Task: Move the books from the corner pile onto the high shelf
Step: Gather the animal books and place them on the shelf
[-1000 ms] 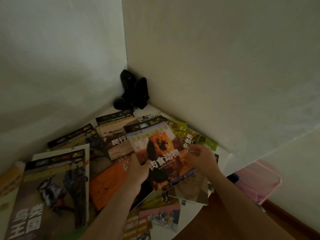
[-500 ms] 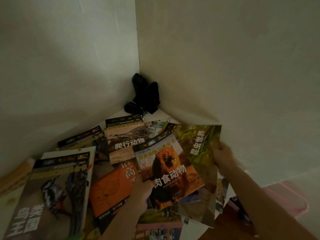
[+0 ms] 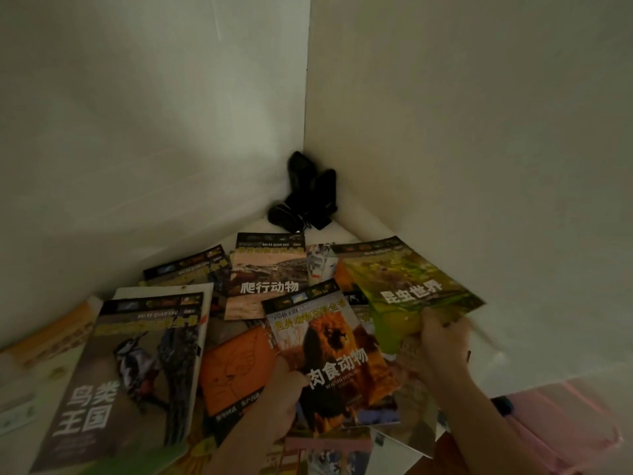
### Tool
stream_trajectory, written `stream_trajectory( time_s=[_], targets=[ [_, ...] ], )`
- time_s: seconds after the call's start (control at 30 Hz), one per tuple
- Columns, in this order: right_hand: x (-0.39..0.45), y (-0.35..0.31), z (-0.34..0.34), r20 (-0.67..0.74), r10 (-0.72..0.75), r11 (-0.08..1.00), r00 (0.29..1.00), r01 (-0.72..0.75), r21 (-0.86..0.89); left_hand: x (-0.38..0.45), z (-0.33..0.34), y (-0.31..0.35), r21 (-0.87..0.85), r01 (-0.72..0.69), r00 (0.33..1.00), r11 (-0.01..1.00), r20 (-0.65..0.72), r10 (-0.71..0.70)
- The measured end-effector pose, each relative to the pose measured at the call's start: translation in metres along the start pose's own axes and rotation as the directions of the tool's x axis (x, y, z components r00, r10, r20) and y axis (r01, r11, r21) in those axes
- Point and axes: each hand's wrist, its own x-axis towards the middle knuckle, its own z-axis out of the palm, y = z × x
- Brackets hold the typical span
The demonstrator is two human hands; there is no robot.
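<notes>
Several thin picture books lie spread over a white surface (image 3: pixel 356 231) in the corner of two walls. My left hand (image 3: pixel 284 389) grips the lower left edge of the lion book (image 3: pixel 329 351), which is tilted up off the pile. My right hand (image 3: pixel 442 337) pinches the near edge of the green insect book (image 3: pixel 407 286) and holds it raised at the right. A bird book (image 3: pixel 137 371) lies at the left, a reptile book (image 3: pixel 267 272) behind the lion book, and an orange book (image 3: pixel 236 368) between them. No high shelf is in view.
A black bundle with cords (image 3: pixel 305 197) sits deep in the corner. A pink plastic basket (image 3: pixel 561 426) stands at the lower right, below the surface's edge. Bare walls close in at left and right.
My right hand has let go of the lion book's right side, taken hold of the green insect book and lifted it out to the right. My left hand has kept hold of the lion book.
</notes>
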Motion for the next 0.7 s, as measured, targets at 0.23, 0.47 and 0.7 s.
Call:
stream_trajectory(
  time_s=[0.23, 0.47, 0.7],
  targets=[
    [-0.077, 0.082, 0.018, 0.303, 0.182, 0.982, 0.935, -0.159, -0.100, -0.006, 0.013, 0.011, -0.022, -0.044, 0.997, 0.999, 0.055, 0.046],
    [-0.031, 0.068, -0.031, 0.187, 0.059, 0.914, 0.981, 0.022, -0.405, -0.013, 0.012, 0.010, 0.227, -0.193, 0.981, 0.955, 0.059, 0.185],
    [0.001, 0.008, 0.007, 0.626, 0.214, 0.961, 0.750, -0.047, -0.272, -0.004, -0.021, 0.045, 0.110, -0.085, 0.963, 0.990, 0.265, 0.054]
  ],
)
